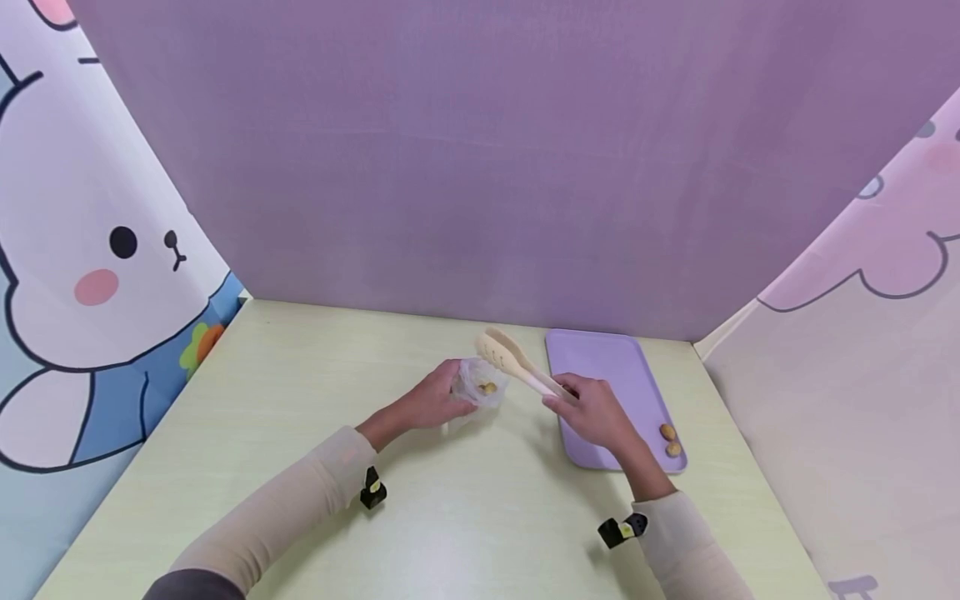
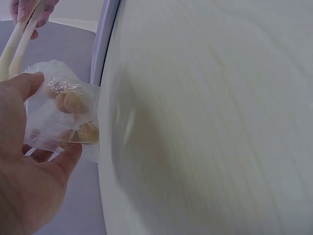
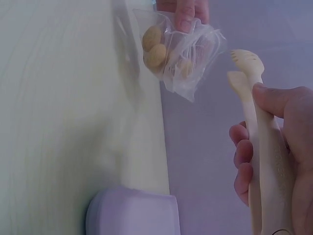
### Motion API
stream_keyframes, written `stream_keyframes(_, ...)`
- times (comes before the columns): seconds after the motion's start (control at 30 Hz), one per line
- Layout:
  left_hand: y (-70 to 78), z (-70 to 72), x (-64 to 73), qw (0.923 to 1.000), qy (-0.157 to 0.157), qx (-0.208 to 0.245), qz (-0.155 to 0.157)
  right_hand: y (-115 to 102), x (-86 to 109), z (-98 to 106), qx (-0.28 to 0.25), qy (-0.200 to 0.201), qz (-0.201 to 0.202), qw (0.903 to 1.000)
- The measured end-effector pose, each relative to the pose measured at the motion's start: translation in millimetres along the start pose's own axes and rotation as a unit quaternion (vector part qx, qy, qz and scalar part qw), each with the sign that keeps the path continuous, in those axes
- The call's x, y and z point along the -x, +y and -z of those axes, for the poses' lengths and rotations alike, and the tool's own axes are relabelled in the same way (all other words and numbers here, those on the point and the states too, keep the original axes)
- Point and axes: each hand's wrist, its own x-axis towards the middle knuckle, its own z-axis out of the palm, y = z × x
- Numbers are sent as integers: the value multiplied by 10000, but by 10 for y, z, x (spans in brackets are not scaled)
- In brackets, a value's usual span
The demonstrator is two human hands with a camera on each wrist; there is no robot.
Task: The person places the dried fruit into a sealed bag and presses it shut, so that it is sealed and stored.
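My left hand [image 1: 437, 397] grips a clear plastic bag [image 1: 467, 382] by its side, above the table. Several round brown nut-like balls [image 2: 74, 102] show through the film, and the bag's mouth stands open toward the top. Beside it, my right hand [image 1: 594, 410] holds cream-coloured tongs [image 1: 517, 363], thumb on one arm and fingers curled round the other. The tong tips [image 3: 247, 61] are a little apart, close to the bag, with nothing between them. Two more brown balls [image 1: 668, 432] lie in the near right corner of the purple tray [image 1: 600, 358].
The tray sits at the right rear of the pale wooden table [image 1: 315, 467]. A purple partition [image 1: 480, 167] rises behind the table's back edge. Printed cartoon panels flank the left and right sides. Small black cameras [image 1: 372, 488] are strapped at both wrists.
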Motion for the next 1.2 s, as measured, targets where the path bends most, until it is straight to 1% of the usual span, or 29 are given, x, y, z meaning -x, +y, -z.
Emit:
stream_keyframes(0.17,6,4,6,10000,-3,88,44,59,31,33,-70,23,-29,10000)
stream_keyframes(0.37,19,3,10,10000,-5,-20,62,164,70,68,-67,97,-82,9999)
stream_keyframes(0.5,12,2,7,10000,-27,18,42,199,93,102,-85,117,-141,9998)
stream_keyframes(0.67,3,5,5,10000,-25,33,29,270,133,143,13,179,-222,9996)
stream_keyframes(1.0,-21,8,19,9999,-21,5,140,441,246,237,134,338,-290,9989)
stream_keyframes(1.2,-7,13,26,9998,-42,-31,187,542,330,318,234,239,-477,9983)
